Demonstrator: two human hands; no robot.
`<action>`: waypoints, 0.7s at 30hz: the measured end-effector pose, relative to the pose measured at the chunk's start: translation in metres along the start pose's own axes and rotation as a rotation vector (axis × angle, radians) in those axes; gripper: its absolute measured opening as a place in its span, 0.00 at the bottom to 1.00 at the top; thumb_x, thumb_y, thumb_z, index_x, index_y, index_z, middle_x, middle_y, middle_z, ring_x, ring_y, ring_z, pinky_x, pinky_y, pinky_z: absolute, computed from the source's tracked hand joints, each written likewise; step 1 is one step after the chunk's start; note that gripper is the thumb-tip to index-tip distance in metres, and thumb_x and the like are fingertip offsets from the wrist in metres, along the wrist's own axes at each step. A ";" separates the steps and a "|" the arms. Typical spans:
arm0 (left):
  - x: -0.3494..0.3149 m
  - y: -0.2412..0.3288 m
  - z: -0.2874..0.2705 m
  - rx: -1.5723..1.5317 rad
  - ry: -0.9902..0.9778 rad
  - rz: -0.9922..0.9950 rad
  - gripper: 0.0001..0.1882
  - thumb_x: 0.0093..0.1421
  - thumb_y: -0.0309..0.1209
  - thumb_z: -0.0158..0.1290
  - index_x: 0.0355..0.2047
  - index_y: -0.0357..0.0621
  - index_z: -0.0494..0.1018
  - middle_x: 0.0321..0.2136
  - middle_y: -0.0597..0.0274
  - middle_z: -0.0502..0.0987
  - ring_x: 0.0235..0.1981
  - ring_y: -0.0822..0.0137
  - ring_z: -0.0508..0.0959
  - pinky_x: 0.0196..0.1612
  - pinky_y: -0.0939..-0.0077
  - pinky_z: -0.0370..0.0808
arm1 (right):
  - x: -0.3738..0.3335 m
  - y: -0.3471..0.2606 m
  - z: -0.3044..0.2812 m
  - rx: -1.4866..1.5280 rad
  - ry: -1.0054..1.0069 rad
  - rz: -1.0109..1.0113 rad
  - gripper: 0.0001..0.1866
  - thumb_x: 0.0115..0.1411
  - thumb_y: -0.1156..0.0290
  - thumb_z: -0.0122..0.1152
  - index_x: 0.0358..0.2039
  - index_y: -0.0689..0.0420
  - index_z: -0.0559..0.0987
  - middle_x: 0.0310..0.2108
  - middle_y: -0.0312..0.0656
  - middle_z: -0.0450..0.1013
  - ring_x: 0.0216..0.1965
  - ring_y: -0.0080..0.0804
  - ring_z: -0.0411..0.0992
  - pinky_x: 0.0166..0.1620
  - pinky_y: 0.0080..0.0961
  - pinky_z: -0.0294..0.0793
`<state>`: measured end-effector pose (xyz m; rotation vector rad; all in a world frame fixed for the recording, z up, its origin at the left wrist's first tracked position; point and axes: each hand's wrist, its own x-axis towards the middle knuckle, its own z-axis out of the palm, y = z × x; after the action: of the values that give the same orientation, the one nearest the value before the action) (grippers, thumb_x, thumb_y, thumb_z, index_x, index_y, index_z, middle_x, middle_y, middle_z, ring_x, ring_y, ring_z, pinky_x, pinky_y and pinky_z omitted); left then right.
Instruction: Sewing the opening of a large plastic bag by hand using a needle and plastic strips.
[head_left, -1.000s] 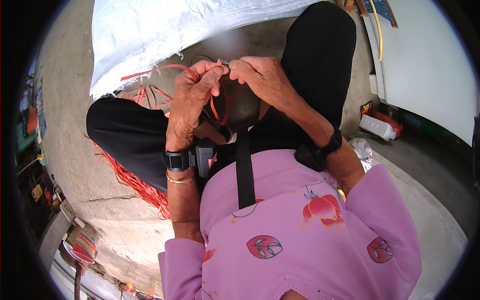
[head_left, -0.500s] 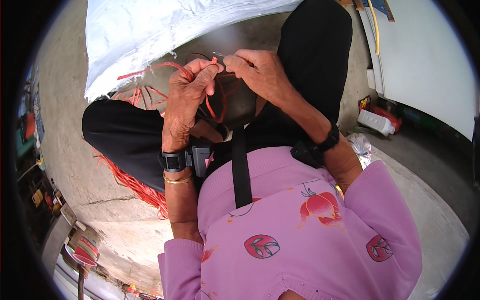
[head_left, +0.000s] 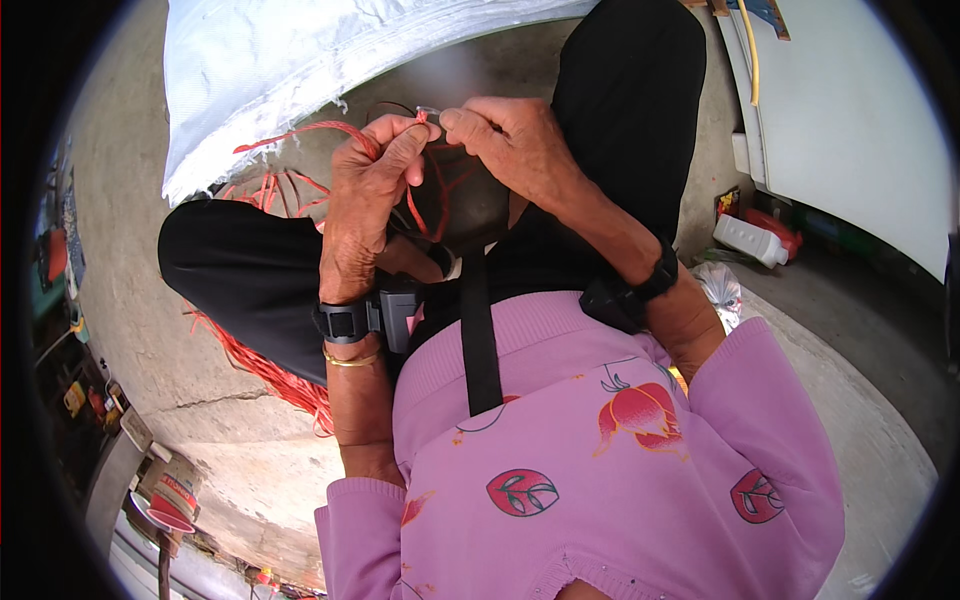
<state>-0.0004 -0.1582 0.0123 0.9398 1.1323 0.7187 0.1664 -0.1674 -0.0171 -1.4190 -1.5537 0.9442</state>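
My left hand [head_left: 370,175] pinches a red plastic strip [head_left: 330,128] between thumb and fingers. One tail of the strip sticks out to the left, and another part hangs in a loop below the hand. A small red knot or fold stands above the thumb tip. My right hand [head_left: 520,145] is closed on a thin metal needle-like tool [head_left: 428,110], whose tip meets the red fold. Its exact kind is too small to make out. Both hands are close together above my crossed legs.
A white woven sack [head_left: 300,70] spreads across the far left. Loose red strips [head_left: 270,370] lie in a bundle beside my left leg. On the right are a white bottle [head_left: 750,240] and a large pale panel [head_left: 860,110]. A white-rimmed basin [head_left: 165,515] stands at lower left.
The metal tool's tip has come down from above onto the red fold, and my right hand has shifted slightly left. My left hand keeps its pinch, a little further left.
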 end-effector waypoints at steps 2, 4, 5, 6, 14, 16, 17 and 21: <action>0.000 0.000 0.000 0.007 -0.003 -0.001 0.08 0.59 0.31 0.51 0.33 0.40 0.75 0.14 0.73 0.66 0.16 0.84 0.60 0.19 0.89 0.52 | 0.000 -0.001 -0.001 -0.011 0.021 -0.004 0.17 0.55 0.61 0.55 0.17 0.62 0.73 0.12 0.48 0.64 0.16 0.43 0.65 0.22 0.34 0.63; 0.000 0.001 0.000 0.015 -0.006 -0.002 0.08 0.59 0.31 0.51 0.33 0.40 0.75 0.14 0.73 0.66 0.16 0.84 0.60 0.19 0.89 0.52 | 0.000 -0.003 -0.001 -0.022 0.042 -0.008 0.17 0.55 0.62 0.56 0.17 0.62 0.74 0.12 0.48 0.64 0.16 0.43 0.65 0.22 0.34 0.63; -0.001 0.001 0.000 0.032 -0.005 -0.014 0.08 0.59 0.31 0.51 0.33 0.40 0.75 0.14 0.73 0.66 0.16 0.84 0.60 0.19 0.89 0.52 | -0.001 -0.003 -0.002 -0.027 0.022 0.013 0.17 0.54 0.62 0.56 0.17 0.62 0.74 0.12 0.48 0.64 0.16 0.43 0.65 0.22 0.34 0.63; -0.001 0.001 0.000 0.053 0.009 -0.032 0.08 0.59 0.31 0.51 0.32 0.40 0.75 0.14 0.73 0.66 0.16 0.84 0.60 0.19 0.89 0.51 | -0.001 -0.004 -0.002 -0.033 -0.001 0.023 0.16 0.54 0.62 0.56 0.17 0.62 0.74 0.12 0.48 0.64 0.16 0.42 0.65 0.22 0.34 0.63; -0.002 0.001 0.001 0.058 0.027 -0.022 0.08 0.59 0.33 0.50 0.30 0.41 0.74 0.14 0.75 0.66 0.14 0.85 0.57 0.17 0.89 0.50 | -0.001 -0.003 -0.002 -0.075 -0.037 -0.018 0.18 0.54 0.61 0.57 0.16 0.61 0.73 0.12 0.47 0.63 0.16 0.43 0.63 0.22 0.34 0.62; -0.001 0.001 0.001 0.061 0.028 -0.015 0.08 0.59 0.33 0.51 0.30 0.42 0.74 0.14 0.75 0.66 0.14 0.85 0.57 0.17 0.89 0.50 | -0.002 -0.003 -0.002 -0.084 -0.041 -0.030 0.18 0.54 0.61 0.57 0.16 0.61 0.73 0.12 0.47 0.63 0.16 0.43 0.63 0.22 0.34 0.62; -0.001 0.000 0.001 0.062 0.038 -0.013 0.08 0.59 0.33 0.51 0.30 0.42 0.74 0.14 0.75 0.66 0.14 0.85 0.57 0.17 0.89 0.50 | -0.002 -0.003 -0.002 -0.088 -0.044 -0.026 0.18 0.54 0.61 0.57 0.16 0.61 0.73 0.12 0.47 0.63 0.16 0.43 0.63 0.22 0.34 0.62; -0.001 -0.002 0.001 0.073 0.062 -0.010 0.08 0.59 0.33 0.51 0.30 0.42 0.74 0.14 0.75 0.66 0.14 0.86 0.57 0.16 0.89 0.50 | -0.002 -0.004 -0.002 -0.121 -0.078 -0.022 0.18 0.53 0.60 0.56 0.16 0.61 0.73 0.12 0.47 0.64 0.16 0.43 0.65 0.22 0.35 0.63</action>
<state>0.0002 -0.1597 0.0110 0.9782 1.2239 0.7069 0.1669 -0.1695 -0.0130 -1.4602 -1.7053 0.9150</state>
